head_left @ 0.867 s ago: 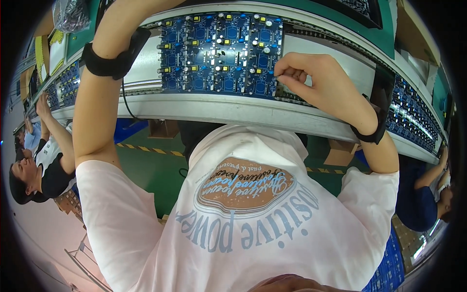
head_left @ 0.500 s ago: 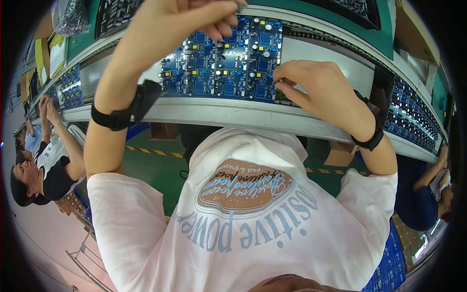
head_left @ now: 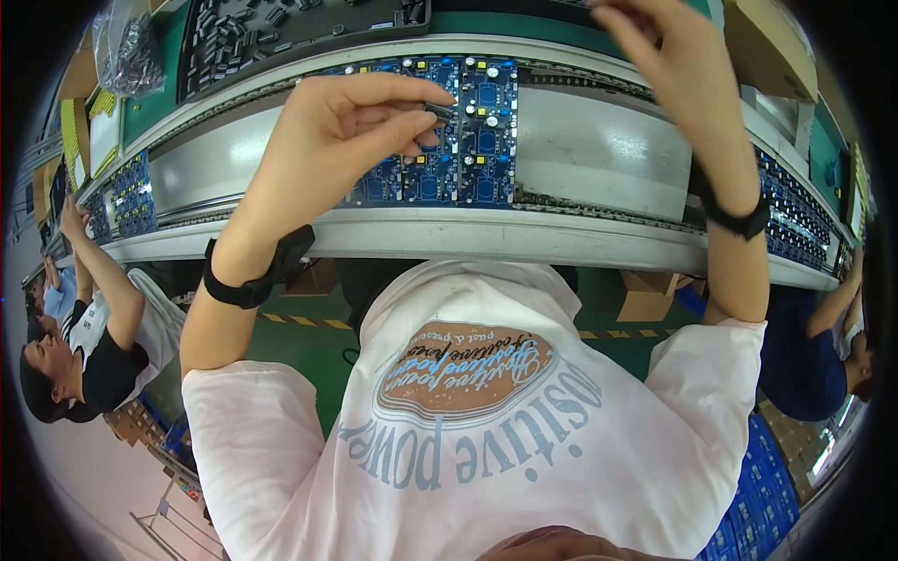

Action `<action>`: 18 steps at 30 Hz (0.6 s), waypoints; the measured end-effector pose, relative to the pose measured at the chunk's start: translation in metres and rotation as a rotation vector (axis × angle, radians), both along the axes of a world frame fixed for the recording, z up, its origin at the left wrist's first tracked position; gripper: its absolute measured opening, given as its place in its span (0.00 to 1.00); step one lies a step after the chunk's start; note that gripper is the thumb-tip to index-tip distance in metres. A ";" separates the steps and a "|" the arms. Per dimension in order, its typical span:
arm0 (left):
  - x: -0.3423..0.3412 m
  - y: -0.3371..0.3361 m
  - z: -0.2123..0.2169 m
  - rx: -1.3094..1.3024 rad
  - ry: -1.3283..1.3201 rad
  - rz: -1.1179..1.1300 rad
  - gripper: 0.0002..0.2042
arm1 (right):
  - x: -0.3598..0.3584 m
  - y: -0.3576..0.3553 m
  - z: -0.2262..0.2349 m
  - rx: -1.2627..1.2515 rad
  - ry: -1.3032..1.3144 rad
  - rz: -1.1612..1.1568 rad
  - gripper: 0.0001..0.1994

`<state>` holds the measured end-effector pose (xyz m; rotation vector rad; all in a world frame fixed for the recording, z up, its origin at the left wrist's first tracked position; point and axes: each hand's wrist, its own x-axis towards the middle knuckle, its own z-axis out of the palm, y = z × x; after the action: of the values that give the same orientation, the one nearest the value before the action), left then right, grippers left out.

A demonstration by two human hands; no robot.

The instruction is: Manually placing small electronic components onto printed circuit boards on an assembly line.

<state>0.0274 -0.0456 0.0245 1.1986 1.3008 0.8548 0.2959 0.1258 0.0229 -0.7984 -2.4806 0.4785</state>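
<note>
Near side first: silver conveyor rail [head_left: 449, 234] runs across in front of the person. Black strap [head_left: 245, 276] on the left wrist, another black strap [head_left: 745, 222] on the right. Blue circuit-board panel [head_left: 487, 140] lies flat beyond the near rail, yellow, white and silver parts on it, its left portion covered by the left hand [head_left: 351, 117]. Left grip: thumb and fingers clamped on a small dark component [head_left: 438, 111], which sits over the panel. Pale plate [head_left: 603, 168] right of the panel. Right hand [head_left: 675, 65] is past the panel, up at the top edge; fingertips blurred, can't really tell if that grip is apart or together. Far side, on the green desk [head_left: 159, 101]: black tray [head_left: 369, 35] of loose dark cylinders, clear bag [head_left: 131, 51] left of it.
</note>
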 end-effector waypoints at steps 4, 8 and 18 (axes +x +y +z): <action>0.010 0.002 -0.003 0.066 0.019 -0.024 0.11 | -0.001 0.051 0.007 0.017 -0.136 -0.259 0.05; 0.012 0.000 -0.002 0.047 -0.066 -0.015 0.11 | -0.023 0.052 0.016 -0.086 -0.349 -0.293 0.07; 0.017 -0.005 -0.001 -0.130 -0.082 -0.071 0.12 | -0.024 0.020 0.021 -0.139 0.085 -0.049 0.06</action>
<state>0.0445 -0.0502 0.0237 1.0904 1.2212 0.7490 0.2723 0.1460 0.0441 -0.8724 -2.3638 0.6588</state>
